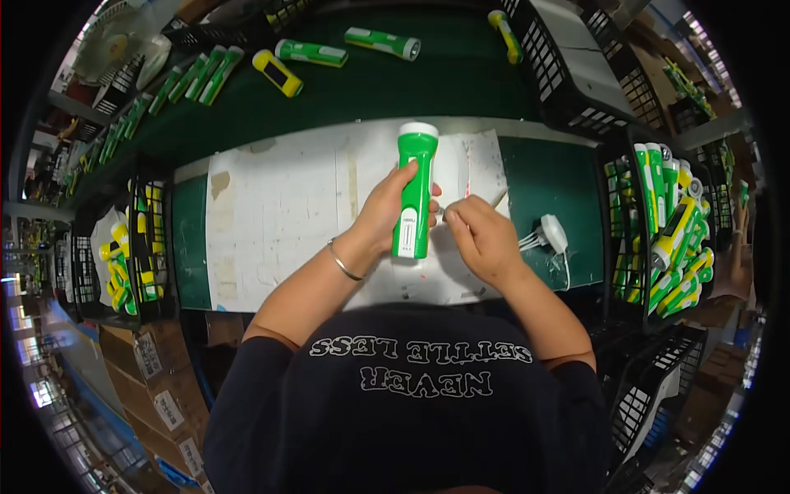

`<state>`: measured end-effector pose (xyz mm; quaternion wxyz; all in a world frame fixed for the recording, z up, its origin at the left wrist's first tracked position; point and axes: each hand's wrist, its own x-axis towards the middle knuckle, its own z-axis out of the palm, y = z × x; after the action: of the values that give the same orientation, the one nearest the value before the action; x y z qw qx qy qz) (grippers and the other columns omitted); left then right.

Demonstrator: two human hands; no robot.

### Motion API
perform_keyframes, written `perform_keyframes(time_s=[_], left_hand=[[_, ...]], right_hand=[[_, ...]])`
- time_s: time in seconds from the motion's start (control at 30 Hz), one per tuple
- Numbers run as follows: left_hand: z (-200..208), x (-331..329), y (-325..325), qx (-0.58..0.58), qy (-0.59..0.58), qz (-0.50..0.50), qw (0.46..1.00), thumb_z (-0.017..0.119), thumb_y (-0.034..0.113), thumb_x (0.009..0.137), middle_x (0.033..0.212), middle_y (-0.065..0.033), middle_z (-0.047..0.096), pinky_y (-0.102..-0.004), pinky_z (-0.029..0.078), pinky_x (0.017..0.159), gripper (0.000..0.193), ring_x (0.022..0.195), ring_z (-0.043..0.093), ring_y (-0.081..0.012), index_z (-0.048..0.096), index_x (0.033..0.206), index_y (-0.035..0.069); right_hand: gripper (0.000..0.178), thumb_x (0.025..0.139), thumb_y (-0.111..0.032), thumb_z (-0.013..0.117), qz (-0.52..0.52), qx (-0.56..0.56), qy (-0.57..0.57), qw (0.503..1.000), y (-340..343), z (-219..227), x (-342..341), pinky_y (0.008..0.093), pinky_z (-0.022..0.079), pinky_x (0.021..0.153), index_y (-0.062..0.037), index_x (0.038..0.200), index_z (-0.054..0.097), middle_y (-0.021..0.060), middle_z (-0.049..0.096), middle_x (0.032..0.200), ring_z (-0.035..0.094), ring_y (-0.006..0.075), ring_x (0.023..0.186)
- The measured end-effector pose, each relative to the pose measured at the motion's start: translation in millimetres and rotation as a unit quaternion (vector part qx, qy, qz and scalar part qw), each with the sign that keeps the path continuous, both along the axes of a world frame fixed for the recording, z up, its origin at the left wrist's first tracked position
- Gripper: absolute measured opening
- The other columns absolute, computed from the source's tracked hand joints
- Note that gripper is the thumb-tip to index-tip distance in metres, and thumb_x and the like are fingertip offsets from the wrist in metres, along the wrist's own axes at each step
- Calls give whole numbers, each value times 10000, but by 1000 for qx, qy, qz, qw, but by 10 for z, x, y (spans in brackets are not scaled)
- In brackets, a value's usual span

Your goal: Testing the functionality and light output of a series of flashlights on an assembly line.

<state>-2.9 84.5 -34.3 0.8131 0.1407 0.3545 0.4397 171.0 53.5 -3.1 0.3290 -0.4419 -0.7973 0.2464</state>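
The torch point(415, 193), green with white trim, is held up over the pale sheet point(280, 222), its white head pointing away from the worker and its tail toward the dark shirt point(411, 412). The left hand point(387, 206) has its fingers clamped round the torch's barrel, thumb lying along the upper face. Just beside the torch, to its right, the right hand point(485, 239) has its fingers curled together, thumb against forefinger; from where I stand I can't tell whether something small is pinched there. I'd judge the step in hand to be close work or a check on this one torch, the left hand serving as the holder. The next move seems to call for a steady left grip and a careful approach by the right fingers to the torch's near side. Farther right of the torch, a white charger point(555, 234) sits on the green bench point(539, 169). Well apart from the torch stand two loaded baskets, a left basket point(166, 247) and a right basket point(609, 247), and beyond its head lie spare torches point(311, 53).
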Motion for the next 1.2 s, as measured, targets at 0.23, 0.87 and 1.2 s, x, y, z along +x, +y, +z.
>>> perform_keyframes(time_s=[0.23,0.87,1.2], left_hand=[[7,88,-158,26,14,12,1000,423,394,937,843,-84,556,-298,521,505,336,633,573,-155,376,1119,115],[-105,128,193,39,-105,-125,986,634,176,829,1038,-145,542,-418,526,828,490,919,586,-242,397,1236,45],[-72,119,186,6,18,-97,995,653,118,795,962,-124,553,-429,540,773,388,870,578,-220,480,1131,31]], right_hand=[[237,781,-285,648,0,-131,29,991,-111,-71,-49,319,440,494,-55,760,596,79,553,604,556,233,516],[196,842,-201,582,141,-676,413,594,-628,-296,-117,256,453,624,-80,958,481,79,575,795,543,137,719],[208,840,-244,637,95,-600,307,732,-612,-489,-220,233,431,637,-50,772,603,20,606,724,548,94,684]])
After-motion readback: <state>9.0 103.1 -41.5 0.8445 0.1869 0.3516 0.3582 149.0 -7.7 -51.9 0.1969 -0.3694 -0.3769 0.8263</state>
